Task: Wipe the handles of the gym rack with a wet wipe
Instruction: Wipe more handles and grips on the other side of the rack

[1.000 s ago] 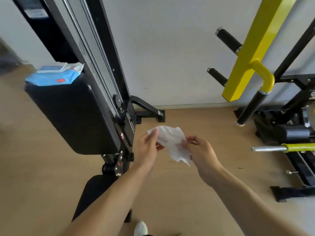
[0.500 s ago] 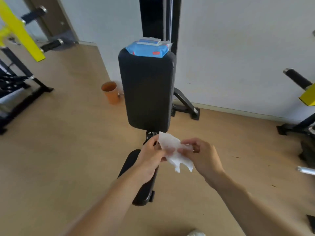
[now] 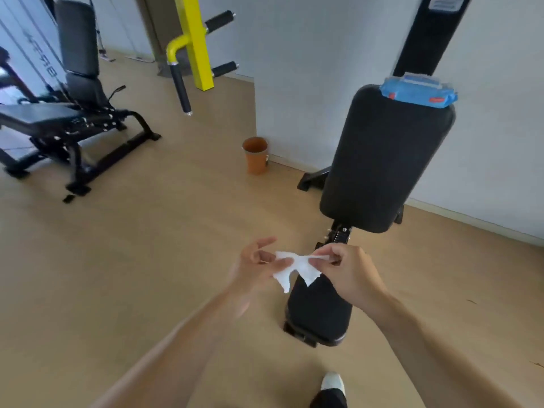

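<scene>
A white wet wipe (image 3: pixel 297 267) hangs stretched between both my hands, low in the middle of the view. My left hand (image 3: pixel 254 265) pinches its left side and my right hand (image 3: pixel 346 270) pinches its top right edge. Far off at the upper left stands the yellow gym rack post (image 3: pixel 195 39) with a bent yellow arm ending in a black hanging handle (image 3: pixel 181 89). Two short black grips (image 3: pixel 219 19) (image 3: pixel 225 68) stick out to the post's right. Both hands are well away from these handles.
A black padded seat back (image 3: pixel 382 160) stands right in front of me, with a blue pack of wipes (image 3: pixel 418 91) on top and a black seat pad (image 3: pixel 319 313) below my hands. An orange bin (image 3: pixel 255 154) sits by the wall. A black bench (image 3: pixel 67 119) fills the left.
The view has swung left, so the padded seat back now sits at the right and the yellow rack and bench show at the left. My hands have pulled the wipe out wider.
</scene>
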`<state>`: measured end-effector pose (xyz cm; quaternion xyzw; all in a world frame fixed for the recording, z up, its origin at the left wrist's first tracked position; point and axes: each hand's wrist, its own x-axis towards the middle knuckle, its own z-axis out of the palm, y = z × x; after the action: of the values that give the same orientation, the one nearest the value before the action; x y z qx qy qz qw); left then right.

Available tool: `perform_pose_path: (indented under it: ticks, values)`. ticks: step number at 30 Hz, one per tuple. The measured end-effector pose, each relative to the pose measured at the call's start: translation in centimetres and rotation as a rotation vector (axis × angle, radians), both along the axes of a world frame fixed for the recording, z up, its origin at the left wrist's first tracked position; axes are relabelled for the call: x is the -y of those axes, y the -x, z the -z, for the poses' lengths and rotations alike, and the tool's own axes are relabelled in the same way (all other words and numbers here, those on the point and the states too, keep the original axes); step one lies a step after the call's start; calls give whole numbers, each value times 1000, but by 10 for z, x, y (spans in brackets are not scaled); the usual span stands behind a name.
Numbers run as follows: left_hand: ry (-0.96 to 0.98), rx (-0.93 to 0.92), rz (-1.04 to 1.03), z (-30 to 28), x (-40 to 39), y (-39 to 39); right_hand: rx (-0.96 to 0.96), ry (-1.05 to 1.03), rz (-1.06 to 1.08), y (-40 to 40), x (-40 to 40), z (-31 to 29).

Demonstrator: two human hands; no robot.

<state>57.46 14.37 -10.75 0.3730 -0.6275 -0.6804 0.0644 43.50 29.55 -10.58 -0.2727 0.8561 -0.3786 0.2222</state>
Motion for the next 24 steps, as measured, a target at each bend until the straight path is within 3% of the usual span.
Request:
perform_pose_path:
  ticks: [2, 4, 8, 13, 16, 19, 24]
  values:
    - [108, 74, 42, 0, 21, -18, -80, 4, -62, -11, 29, -3]
    - [198, 120, 38, 0, 41, -29, -19, -1, -97, -20, 58, -6]
    - [241, 129, -15, 3, 84, -39, 216, 79, -38, -32, 119, 1]
    - [284, 113, -161, 3, 154, -32, 707, 278, -66, -36, 202, 6]
    - [331, 85, -214, 2, 208, -20, 743, 293, -125, -27, 255, 8]
    - [385, 99, -233, -2, 266, -2, 707, 301, -94, -7, 312, 9]
    - [385, 70, -273, -16, 351, 32, 808, 339, 10, 34, 393, -6]
